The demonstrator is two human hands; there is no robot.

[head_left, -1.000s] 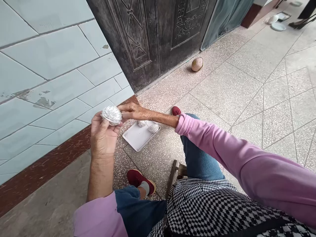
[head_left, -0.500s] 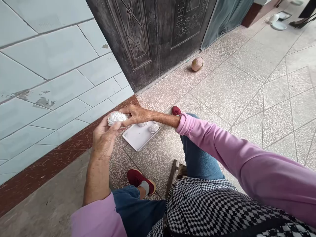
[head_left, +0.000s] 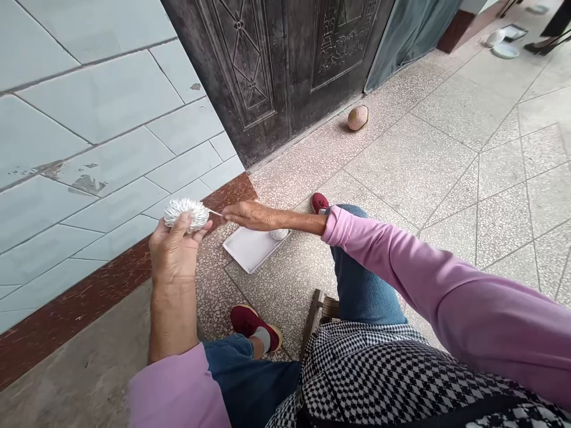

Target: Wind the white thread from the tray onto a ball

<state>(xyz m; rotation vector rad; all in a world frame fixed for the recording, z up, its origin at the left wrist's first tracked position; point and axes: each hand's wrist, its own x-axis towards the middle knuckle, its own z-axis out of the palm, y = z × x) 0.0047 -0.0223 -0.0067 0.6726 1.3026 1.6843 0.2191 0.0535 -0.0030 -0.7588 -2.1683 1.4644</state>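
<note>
My left hand (head_left: 173, 252) is closed round a white ball of wound thread (head_left: 185, 212), held up at chest height near the tiled wall. A thin white strand (head_left: 215, 212) runs from the ball to my right hand (head_left: 250, 215), whose fingertips pinch it just right of the ball. Below my right hand a white tray (head_left: 250, 248) lies on the floor, and a small ball of thread (head_left: 279, 234) shows on it, partly hidden by my forearm.
A pale blue tiled wall (head_left: 89, 137) with a red-brown skirting is at the left, a dark carved door (head_left: 276, 65) ahead. A small brown ball (head_left: 357, 117) rests on the terrazzo floor by the door. My red shoes (head_left: 252, 324) and a wooden stool edge (head_left: 314, 312) are below.
My left hand has moved the ball left, away from my right hand. A short length of thread now shows stretched between the two hands.
</note>
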